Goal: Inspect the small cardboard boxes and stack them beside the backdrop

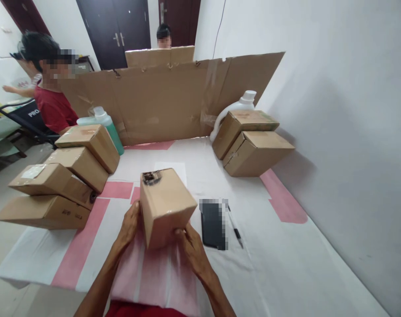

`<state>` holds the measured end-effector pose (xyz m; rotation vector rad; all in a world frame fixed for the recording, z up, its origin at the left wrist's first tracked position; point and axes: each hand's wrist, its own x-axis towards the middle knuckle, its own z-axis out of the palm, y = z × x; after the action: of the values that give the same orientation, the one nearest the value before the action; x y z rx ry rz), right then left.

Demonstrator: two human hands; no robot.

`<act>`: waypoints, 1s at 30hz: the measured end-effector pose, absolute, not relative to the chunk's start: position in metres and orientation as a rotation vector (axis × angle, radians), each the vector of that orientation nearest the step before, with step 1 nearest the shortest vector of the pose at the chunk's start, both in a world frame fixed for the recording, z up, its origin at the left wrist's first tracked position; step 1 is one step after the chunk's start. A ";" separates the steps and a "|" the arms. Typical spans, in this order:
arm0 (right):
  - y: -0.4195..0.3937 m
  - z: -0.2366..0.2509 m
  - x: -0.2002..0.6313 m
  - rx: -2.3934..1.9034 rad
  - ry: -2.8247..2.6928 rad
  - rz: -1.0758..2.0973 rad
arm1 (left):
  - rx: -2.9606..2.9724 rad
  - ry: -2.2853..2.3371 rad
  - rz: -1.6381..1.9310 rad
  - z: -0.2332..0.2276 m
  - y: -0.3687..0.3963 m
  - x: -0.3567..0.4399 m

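Both forearms are bare from the bottom edge of the view up to the wrists, with no sleeves showing. The left hand [130, 223] and right hand [193, 249] carry no gloves, rings, watch or bands. Below the forearms, a strip of red garment [139, 309] shows, plain and without any visible markings.

I sit in a makeshift packing room: plain white walls, dark doors [116, 31] at twelve o'clock, a table [286, 264] under white-and-pink cloth, sealed cartons stacked at ten o'clock [71, 171] and two o'clock [253, 141], and a cardboard sheet [167, 101] as divider.
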<state>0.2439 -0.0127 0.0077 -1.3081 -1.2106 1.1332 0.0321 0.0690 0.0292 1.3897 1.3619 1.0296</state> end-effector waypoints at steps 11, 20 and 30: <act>-0.022 0.066 0.262 -1.333 -0.955 1.374 | 1.665 1.404 1.185 0.104 0.009 0.007; -0.039 0.050 0.265 -1.463 -1.200 1.318 | 1.604 1.376 1.284 0.050 0.003 0.008; -0.058 0.005 0.240 -1.349 -1.399 1.323 | 1.486 1.565 1.175 0.001 -0.066 0.009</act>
<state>0.2403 -0.0584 0.0051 -1.3489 -1.3993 1.3234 0.0095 -0.0664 0.0010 1.4861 1.5648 1.1748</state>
